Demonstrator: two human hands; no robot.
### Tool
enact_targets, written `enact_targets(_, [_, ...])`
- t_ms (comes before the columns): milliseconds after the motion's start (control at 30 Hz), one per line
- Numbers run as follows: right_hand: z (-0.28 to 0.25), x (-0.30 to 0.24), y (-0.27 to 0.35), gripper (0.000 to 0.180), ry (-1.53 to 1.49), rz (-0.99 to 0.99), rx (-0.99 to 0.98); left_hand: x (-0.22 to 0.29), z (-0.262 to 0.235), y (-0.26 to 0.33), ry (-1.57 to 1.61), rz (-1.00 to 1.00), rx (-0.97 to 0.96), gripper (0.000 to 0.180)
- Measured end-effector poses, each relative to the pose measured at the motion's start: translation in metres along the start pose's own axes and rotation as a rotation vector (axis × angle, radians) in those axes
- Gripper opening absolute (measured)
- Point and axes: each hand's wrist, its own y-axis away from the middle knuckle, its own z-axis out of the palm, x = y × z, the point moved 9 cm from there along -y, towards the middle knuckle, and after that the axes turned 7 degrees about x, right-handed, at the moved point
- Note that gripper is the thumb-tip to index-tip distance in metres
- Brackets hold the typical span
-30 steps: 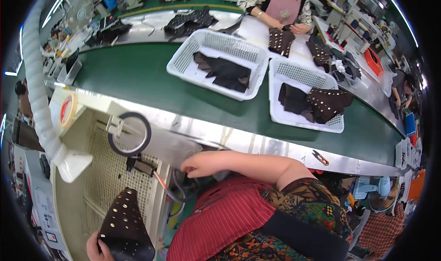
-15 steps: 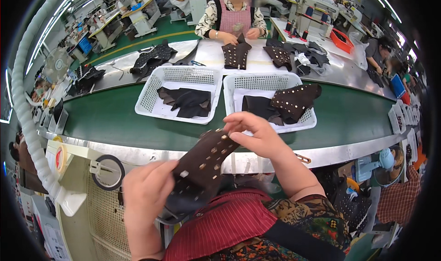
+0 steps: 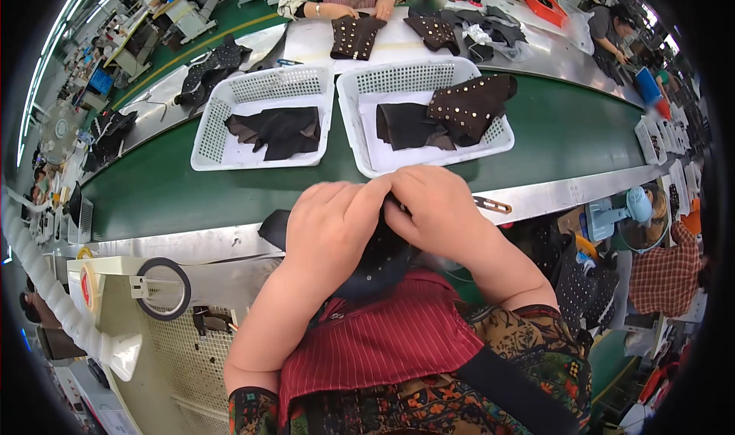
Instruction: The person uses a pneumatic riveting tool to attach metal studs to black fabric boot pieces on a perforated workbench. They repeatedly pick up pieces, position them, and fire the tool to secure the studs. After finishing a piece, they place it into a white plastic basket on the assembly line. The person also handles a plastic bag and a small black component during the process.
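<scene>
My left hand (image 3: 328, 224) and my right hand (image 3: 438, 213) meet in front of my apron, fingers closed on the upper edge of a dark studded fabric piece (image 3: 377, 260). Its dark underside with small dots hangs below the hands, and my fingers hide most of the rest. A dark corner of material (image 3: 274, 230) pokes out left of my left hand. Beyond my hands, a white basket (image 3: 205, 146) on the left holds dark cut pieces (image 3: 285, 129). The right-hand white basket (image 3: 348, 121) holds a plain dark piece (image 3: 402, 125) and a brown studded piece (image 3: 473, 107).
Both baskets stand on a green belt (image 3: 559, 129) with a metal edge (image 3: 559, 193). An orange-handled tool (image 3: 492, 205) lies on that edge. Across the belt, a co-worker's hands (image 3: 337, 11) handle a studded piece (image 3: 357, 37). A tape roll (image 3: 163, 288) is at left.
My hands have come together; my left hand has moved right and up to the piece's edge. The fabric has turned, its gold-studded face no longer showing. The whole view has shifted.
</scene>
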Motion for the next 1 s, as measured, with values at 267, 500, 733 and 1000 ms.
enact_targets(267, [-0.046,0.053,-0.013,0.016,0.035,0.272,0.269,-0.02,-0.05,0.055,-0.116,-0.074,0.163,0.06])
enact_targets(500, [-0.034,0.132,-0.058,0.022,-0.125,0.506,0.391,-0.064,-0.073,0.172,-0.247,-0.537,0.151,0.054])
enact_targets(733, [0.073,0.264,-0.061,0.027,-0.251,0.766,0.471,-0.062,-0.052,0.244,-0.182,-0.818,0.058,0.048])
enact_targets(1000, [0.148,0.296,-0.045,0.052,-0.451,0.849,0.391,-0.058,-0.1,0.23,-0.197,-0.94,0.111,0.043])
